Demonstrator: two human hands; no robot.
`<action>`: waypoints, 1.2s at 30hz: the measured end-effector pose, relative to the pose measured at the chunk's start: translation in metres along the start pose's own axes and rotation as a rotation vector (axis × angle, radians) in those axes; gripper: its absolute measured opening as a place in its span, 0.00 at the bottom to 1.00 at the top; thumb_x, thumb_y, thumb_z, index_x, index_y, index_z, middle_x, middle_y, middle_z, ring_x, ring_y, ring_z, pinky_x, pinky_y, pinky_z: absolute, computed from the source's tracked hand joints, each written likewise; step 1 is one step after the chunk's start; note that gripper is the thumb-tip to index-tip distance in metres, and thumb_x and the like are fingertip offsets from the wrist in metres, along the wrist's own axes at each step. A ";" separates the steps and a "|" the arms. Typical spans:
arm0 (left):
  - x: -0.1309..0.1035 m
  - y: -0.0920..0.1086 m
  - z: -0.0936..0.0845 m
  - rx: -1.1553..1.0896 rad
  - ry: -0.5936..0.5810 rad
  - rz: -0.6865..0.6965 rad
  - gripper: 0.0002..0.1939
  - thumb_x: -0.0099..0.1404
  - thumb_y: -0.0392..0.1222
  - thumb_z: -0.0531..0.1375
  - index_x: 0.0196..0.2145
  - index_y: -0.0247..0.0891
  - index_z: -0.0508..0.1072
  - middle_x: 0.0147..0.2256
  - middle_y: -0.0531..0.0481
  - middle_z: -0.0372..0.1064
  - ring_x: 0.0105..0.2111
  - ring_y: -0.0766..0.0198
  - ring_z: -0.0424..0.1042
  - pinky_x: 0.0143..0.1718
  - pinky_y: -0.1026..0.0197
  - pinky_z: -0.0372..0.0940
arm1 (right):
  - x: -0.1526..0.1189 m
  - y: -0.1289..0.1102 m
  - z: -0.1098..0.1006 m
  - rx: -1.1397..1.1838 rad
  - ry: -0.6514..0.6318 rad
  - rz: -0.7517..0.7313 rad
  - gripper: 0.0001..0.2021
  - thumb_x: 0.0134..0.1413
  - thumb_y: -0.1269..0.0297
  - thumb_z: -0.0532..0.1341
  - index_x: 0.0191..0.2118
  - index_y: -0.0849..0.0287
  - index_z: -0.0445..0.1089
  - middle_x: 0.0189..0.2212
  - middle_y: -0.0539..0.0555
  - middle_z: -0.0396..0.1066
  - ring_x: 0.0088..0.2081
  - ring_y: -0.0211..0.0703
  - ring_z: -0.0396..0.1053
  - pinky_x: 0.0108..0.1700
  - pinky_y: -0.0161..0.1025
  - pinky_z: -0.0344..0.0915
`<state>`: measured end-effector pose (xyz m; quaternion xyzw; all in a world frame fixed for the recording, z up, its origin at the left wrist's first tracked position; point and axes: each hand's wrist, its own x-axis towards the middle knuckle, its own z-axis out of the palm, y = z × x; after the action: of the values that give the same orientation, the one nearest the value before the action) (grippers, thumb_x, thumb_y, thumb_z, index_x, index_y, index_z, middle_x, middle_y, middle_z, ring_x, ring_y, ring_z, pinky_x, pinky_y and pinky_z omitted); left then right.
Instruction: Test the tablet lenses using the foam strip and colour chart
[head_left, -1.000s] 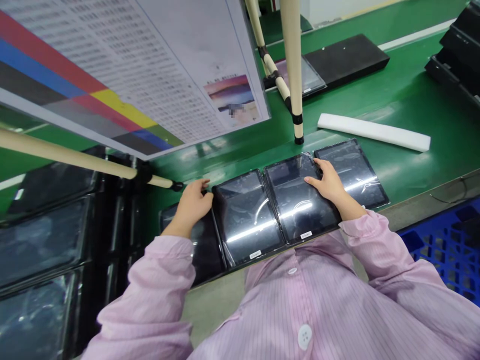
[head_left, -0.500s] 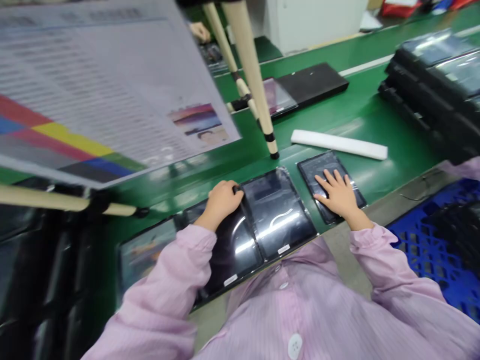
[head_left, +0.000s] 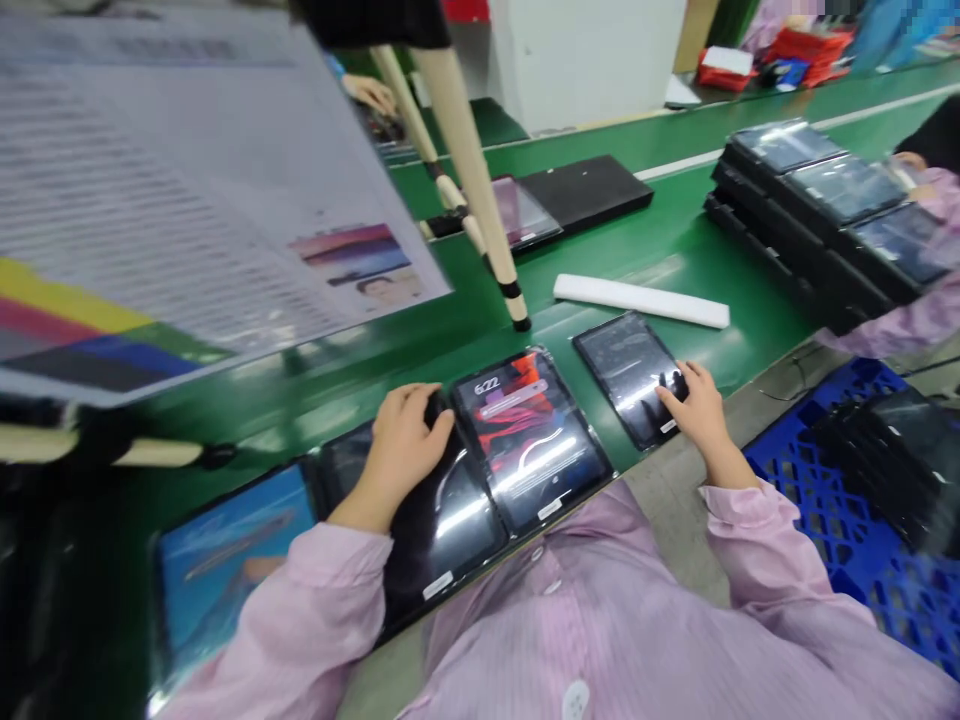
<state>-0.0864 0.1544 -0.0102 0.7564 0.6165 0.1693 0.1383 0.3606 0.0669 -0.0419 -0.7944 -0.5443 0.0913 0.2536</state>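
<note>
My left hand [head_left: 405, 440] is curled over the upper edge of a dark-screened tablet [head_left: 457, 520], its thumb near the top right corner. Just to the right lies a tablet with a lit screen [head_left: 529, 430] showing 6:22 over a red and black picture. My right hand [head_left: 697, 405] grips the right edge of a smaller dark tablet [head_left: 626, 375], thumb on its screen and fingers along the far side. Left of my left hand are another dark tablet [head_left: 349, 465], partly covered by the hand, and one with a blue lit picture [head_left: 225, 560], partly behind my sleeve.
A white foam strip [head_left: 641, 300] lies beyond the small tablet on the green bench [head_left: 675, 265]. Stacked black trays with tablets [head_left: 795, 220] stand at right, near another person's arm. A printed sheet [head_left: 187, 200] on a beige tube stand [head_left: 472, 180] blocks the upper left. A blue crate [head_left: 795, 490] sits lower right.
The tablet beside my left hand has gone from dark to a lit lock screen. My right hand has moved from flat on the small tablet to its right edge. The far left screen turned blue.
</note>
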 end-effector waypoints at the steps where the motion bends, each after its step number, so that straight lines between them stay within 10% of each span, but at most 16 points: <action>1: -0.008 0.003 -0.002 0.001 0.005 0.009 0.27 0.70 0.50 0.53 0.60 0.34 0.72 0.59 0.31 0.69 0.64 0.41 0.67 0.68 0.38 0.62 | 0.000 -0.010 0.002 0.032 -0.032 -0.049 0.34 0.63 0.44 0.62 0.66 0.62 0.70 0.67 0.73 0.66 0.68 0.68 0.65 0.67 0.68 0.63; 8: -0.109 0.015 -0.028 0.035 0.004 0.101 0.19 0.74 0.47 0.55 0.56 0.43 0.78 0.61 0.39 0.70 0.67 0.43 0.64 0.69 0.38 0.57 | -0.027 -0.104 0.006 0.183 -0.397 -0.665 0.21 0.69 0.48 0.60 0.61 0.44 0.78 0.71 0.57 0.65 0.71 0.62 0.61 0.70 0.66 0.60; 16: -0.249 0.033 -0.020 0.211 0.078 0.076 0.22 0.74 0.42 0.58 0.63 0.49 0.76 0.64 0.33 0.66 0.66 0.36 0.61 0.60 0.34 0.64 | -0.066 -0.092 -0.007 0.057 -0.470 -1.030 0.14 0.67 0.45 0.62 0.52 0.33 0.83 0.72 0.50 0.64 0.73 0.72 0.54 0.64 0.73 0.58; 22: -0.205 0.032 -0.010 0.192 0.025 -0.019 0.20 0.74 0.45 0.59 0.61 0.55 0.78 0.64 0.36 0.64 0.68 0.35 0.56 0.63 0.30 0.60 | -0.021 -0.116 0.028 -0.017 -0.407 -0.982 0.15 0.69 0.49 0.59 0.47 0.38 0.85 0.71 0.52 0.65 0.72 0.72 0.57 0.65 0.75 0.56; 28: -0.123 0.006 -0.067 0.269 0.107 -0.244 0.21 0.75 0.45 0.58 0.62 0.46 0.78 0.70 0.33 0.59 0.72 0.31 0.50 0.68 0.25 0.49 | 0.012 -0.165 0.027 -0.033 -0.044 -0.567 0.32 0.67 0.44 0.57 0.70 0.56 0.69 0.73 0.71 0.57 0.72 0.79 0.56 0.66 0.81 0.54; 32: -0.178 -0.016 -0.097 0.264 0.075 -0.127 0.21 0.76 0.49 0.56 0.61 0.55 0.78 0.69 0.39 0.60 0.71 0.34 0.52 0.66 0.29 0.55 | -0.023 -0.161 -0.008 0.093 -0.094 -0.714 0.26 0.69 0.46 0.56 0.71 0.29 0.64 0.73 0.56 0.61 0.71 0.68 0.61 0.69 0.72 0.58; 36: -0.238 -0.055 -0.090 0.262 -0.155 -0.185 0.19 0.74 0.49 0.58 0.57 0.65 0.80 0.69 0.42 0.62 0.70 0.31 0.55 0.62 0.26 0.59 | -0.051 -0.133 -0.024 0.160 -0.058 -0.682 0.26 0.67 0.49 0.61 0.66 0.12 0.63 0.68 0.50 0.67 0.66 0.63 0.69 0.64 0.67 0.67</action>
<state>-0.2176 -0.0678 0.0280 0.7187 0.6879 0.0152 0.1006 0.2421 0.0508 0.0385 -0.5415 -0.7765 0.0664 0.3153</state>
